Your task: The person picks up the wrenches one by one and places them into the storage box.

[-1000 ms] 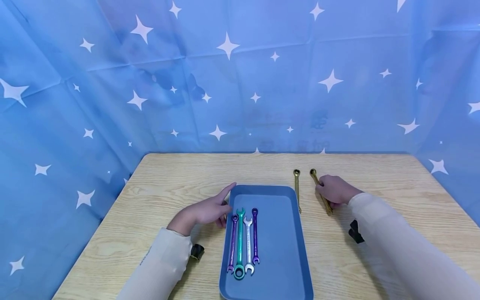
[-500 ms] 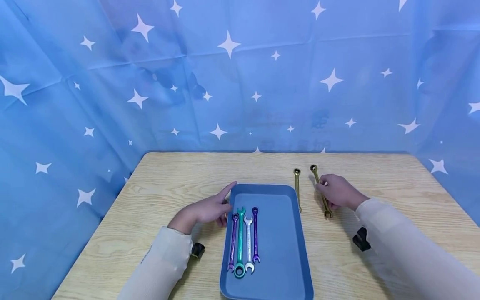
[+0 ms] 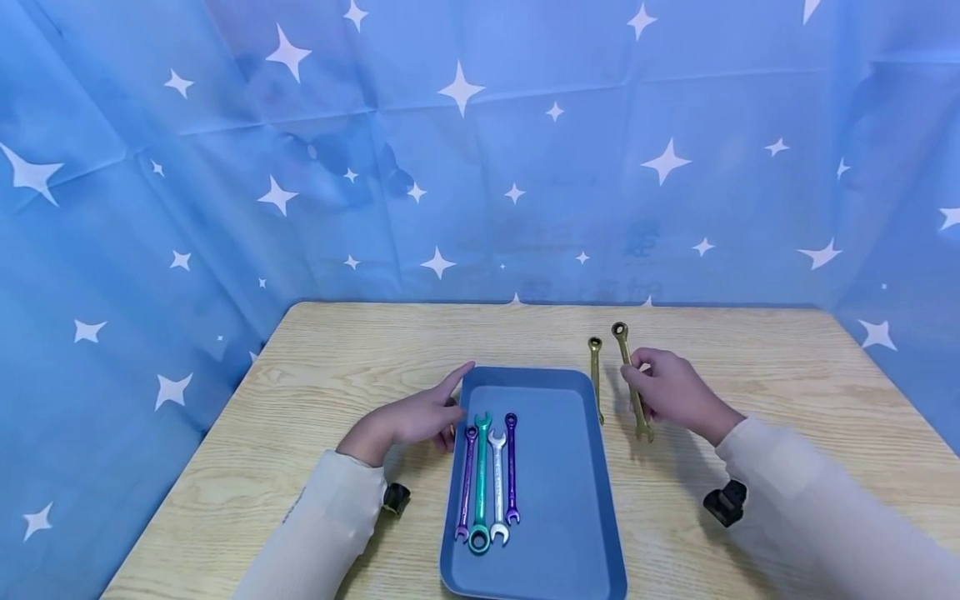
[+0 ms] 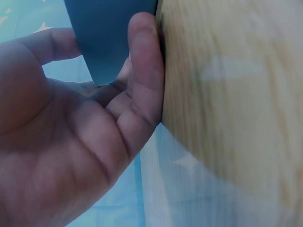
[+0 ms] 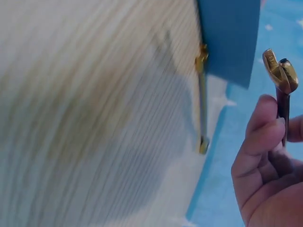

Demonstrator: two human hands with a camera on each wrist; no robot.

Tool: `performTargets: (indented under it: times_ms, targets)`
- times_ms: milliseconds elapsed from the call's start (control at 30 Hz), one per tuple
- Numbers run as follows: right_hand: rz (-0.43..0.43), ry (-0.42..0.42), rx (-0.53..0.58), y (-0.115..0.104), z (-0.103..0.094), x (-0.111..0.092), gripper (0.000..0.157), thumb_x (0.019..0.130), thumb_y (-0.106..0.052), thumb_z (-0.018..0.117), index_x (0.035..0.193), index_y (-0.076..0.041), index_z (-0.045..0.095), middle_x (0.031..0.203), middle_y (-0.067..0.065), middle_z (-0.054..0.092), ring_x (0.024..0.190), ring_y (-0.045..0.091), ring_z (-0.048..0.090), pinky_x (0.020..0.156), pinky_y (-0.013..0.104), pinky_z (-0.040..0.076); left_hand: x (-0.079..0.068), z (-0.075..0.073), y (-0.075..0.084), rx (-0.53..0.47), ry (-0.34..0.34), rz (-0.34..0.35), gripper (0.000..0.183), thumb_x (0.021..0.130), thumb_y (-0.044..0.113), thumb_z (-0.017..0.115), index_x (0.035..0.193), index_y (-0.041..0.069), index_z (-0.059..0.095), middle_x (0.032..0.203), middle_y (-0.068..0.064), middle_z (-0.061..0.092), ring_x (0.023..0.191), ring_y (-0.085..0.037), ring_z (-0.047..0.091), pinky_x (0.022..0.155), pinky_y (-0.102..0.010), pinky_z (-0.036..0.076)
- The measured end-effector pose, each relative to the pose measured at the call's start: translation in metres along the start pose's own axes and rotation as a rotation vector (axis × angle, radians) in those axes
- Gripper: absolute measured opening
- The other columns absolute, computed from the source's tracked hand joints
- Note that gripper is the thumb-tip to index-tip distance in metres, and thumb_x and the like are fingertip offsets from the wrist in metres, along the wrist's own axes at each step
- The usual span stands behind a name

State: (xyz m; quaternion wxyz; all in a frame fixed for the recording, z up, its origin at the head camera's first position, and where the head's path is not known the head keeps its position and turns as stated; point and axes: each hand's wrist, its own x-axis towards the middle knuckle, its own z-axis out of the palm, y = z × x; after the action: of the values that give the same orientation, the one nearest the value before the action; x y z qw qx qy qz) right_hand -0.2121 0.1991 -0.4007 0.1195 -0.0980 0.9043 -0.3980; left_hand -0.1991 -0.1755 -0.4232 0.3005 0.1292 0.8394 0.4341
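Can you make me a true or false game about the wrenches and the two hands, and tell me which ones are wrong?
1. The right hand holds a gold wrench. True.
2. The left hand is up in the air. False: it grips the left edge of the tray.
3. In the tray, the green wrench lies between a purple wrench and the silver wrench. True.
4. Five wrenches lie in the tray. False: there are four, two of them purple.
5. The hands hold both gold ones. False: the second gold wrench lies on the table, beside the tray.
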Motion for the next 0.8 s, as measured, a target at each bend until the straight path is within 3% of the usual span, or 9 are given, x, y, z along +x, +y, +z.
performTargets:
  times_ms: [133,333,533,800]
  targets:
    - [-0.016,0.007,0.025,-0.008,0.005,-0.006,0.03,0.106,-0.028,0.044,0.089,-0.005,0.049,0.055,0.006,0.06,0.042,0.02,0.048,0.043,0.032,0.041,0.0,0.0,0.001,0.004,0.001,-0.002,0.074,0.103,0.02,0.04,0.16,0.04,-0.002,0.091,-0.015,0.064,0.074,-0.025,0.067,0.07,-0.036,0.058]
    - [-0.045,0.011,0.082,-0.022,0.011,-0.016,0.034,0.106,-0.033,0.046,0.092,-0.003,0.051,0.054,0.008,0.058,0.044,0.027,0.052,0.044,0.033,0.043,-0.001,0.0,0.001,0.009,0.002,-0.006,0.074,0.103,0.02,0.04,0.16,0.04,-0.002,0.092,-0.014,0.064,0.074,-0.026,0.067,0.071,-0.036,0.057]
    - [-0.088,0.014,0.116,-0.038,0.018,-0.025,0.03,0.106,-0.028,0.049,0.095,-0.001,0.054,0.054,0.008,0.056,0.049,0.036,0.057,0.043,0.033,0.044,-0.001,0.0,0.001,0.01,0.004,0.0,0.074,0.103,0.02,0.04,0.16,0.04,-0.001,0.09,-0.015,0.063,0.074,-0.026,0.067,0.071,-0.036,0.057]
    - [-0.129,-0.04,0.189,-0.053,0.028,-0.032,0.028,0.106,-0.028,0.049,0.094,-0.003,0.051,0.067,0.014,0.067,0.051,0.035,0.059,0.045,0.036,0.05,-0.001,0.0,0.001,0.02,0.005,-0.005,0.074,0.103,0.021,0.041,0.16,0.039,-0.002,0.091,-0.013,0.066,0.073,-0.025,0.067,0.071,-0.036,0.057]
